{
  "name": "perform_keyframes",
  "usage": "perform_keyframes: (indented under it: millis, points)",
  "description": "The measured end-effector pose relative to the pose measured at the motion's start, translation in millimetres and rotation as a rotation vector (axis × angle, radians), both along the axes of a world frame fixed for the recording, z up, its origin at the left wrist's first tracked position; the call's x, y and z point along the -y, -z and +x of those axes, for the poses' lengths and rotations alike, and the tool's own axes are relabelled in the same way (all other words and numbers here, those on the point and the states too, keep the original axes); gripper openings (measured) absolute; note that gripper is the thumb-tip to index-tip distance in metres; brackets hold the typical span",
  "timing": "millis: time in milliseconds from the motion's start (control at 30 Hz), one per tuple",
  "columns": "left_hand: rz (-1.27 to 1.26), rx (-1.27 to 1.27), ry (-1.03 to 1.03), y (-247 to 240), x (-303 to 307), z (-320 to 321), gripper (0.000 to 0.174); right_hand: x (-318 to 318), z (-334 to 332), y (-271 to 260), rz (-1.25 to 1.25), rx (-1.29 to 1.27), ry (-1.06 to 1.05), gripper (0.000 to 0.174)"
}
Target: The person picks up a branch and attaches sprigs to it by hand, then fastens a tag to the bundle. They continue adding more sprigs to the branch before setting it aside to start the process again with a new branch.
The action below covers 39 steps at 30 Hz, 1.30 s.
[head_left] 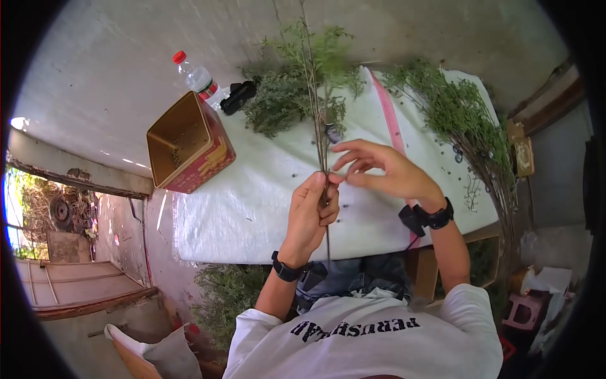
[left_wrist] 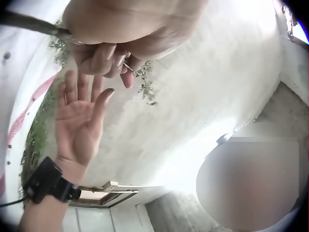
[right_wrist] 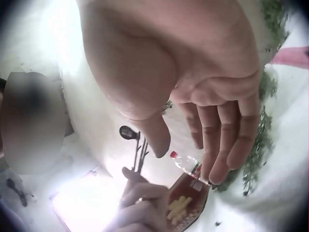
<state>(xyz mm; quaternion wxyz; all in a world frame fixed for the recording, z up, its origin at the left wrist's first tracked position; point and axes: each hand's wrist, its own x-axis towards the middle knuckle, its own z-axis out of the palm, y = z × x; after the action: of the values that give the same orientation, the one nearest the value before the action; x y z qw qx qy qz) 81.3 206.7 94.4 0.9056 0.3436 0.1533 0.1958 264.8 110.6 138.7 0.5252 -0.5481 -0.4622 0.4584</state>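
In the head view my left hand (head_left: 310,211) grips a few thin upright branches (head_left: 314,107) near their lower stems, with feathery green leaves at the top. The stem ends stick out below the fist. My right hand (head_left: 388,172) is just right of the stems, fingers loosely bent and holding nothing, fingertips close to the left thumb. In the left wrist view the right hand (left_wrist: 79,121) shows its palm with fingers extended. The right wrist view shows the right hand (right_wrist: 193,87) with a gap between thumb and fingers, and the left hand (right_wrist: 142,208) around the stems below.
A white sheet (head_left: 252,221) with a pink stripe covers the table. An open red tin (head_left: 218,155), a red-capped bottle (head_left: 197,77) and a black object (head_left: 238,97) stand at the left. Green sprigs (head_left: 271,104) lie at the back, a larger pile of branches (head_left: 464,114) at right.
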Motion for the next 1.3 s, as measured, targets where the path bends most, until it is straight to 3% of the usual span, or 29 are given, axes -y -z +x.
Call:
perform_keyframes:
  millis: [133, 200, 233, 333, 367, 467, 600, 667, 700, 800, 833, 933, 1000, 1067, 1100, 1200, 1300]
  points:
    - [-0.013, 0.01, -0.131, -13, -17, -1, 0.036, -30, 58, 22, -0.157, 0.068, -0.021, 0.038]
    - [0.129, -0.018, -0.173, -21, -31, 7, 0.035, -52, 63, 14, -0.308, 0.839, 0.308, 0.043]
    - [0.2, -0.029, -0.195, -23, -36, 12, 0.035, -60, 64, 14, -0.308, 0.846, 0.314, 0.043]
    - [0.189, 0.032, -0.206, -16, -43, 27, 0.035, -84, 63, 32, 0.417, 1.462, 0.315, 0.039]
    - [0.185, 0.064, -0.213, -14, -47, 31, 0.035, -86, 62, 36, 0.422, 1.471, 0.321, 0.039]
    - [0.234, 0.106, -0.218, -9, -58, 36, 0.035, -80, 49, 48, 0.317, 1.158, 0.064, 0.032]
    - [0.291, 0.086, -0.211, 1, -70, 27, 0.034, -39, 59, 32, 0.139, 1.183, 0.012, 0.027]
    - [0.308, 0.051, -0.191, 6, -70, 20, 0.034, -23, 68, 19, -0.1, 0.842, 0.094, 0.022]
    - [0.307, 0.064, -0.174, 6, -70, 20, 0.034, -17, 71, 11, -0.111, 0.836, 0.095, 0.022]
    - [0.309, 0.107, -0.138, 7, -69, 25, 0.034, -6, 86, -13, -0.507, 0.701, -0.067, 0.029]
    - [0.326, 0.09, -0.168, 10, -71, 26, 0.034, -9, 90, -13, -0.504, 0.707, -0.063, 0.029]
    - [0.375, 0.063, -0.229, 21, -75, 30, 0.032, -25, 102, -3, -0.108, 1.164, 0.112, 0.046]
    - [0.397, 0.068, -0.263, 27, -76, 33, 0.03, -65, 83, -6, 0.08, 1.074, 0.243, 0.057]
    - [0.414, 0.066, -0.273, 29, -74, 36, 0.028, -97, 69, 23, 0.319, 1.17, 0.106, 0.057]
    - [0.456, 0.061, -0.293, 30, -73, 41, 0.028, -99, 64, 21, 0.324, 1.166, 0.11, 0.057]
    - [0.545, 0.019, -0.327, 32, -76, 37, 0.028, -102, 46, 21, -0.003, 1.183, 0.003, 0.059]
    - [0.5, -0.089, -0.273, 33, -75, 38, 0.024, -87, 57, 5, -0.033, 1.133, -0.022, 0.059]
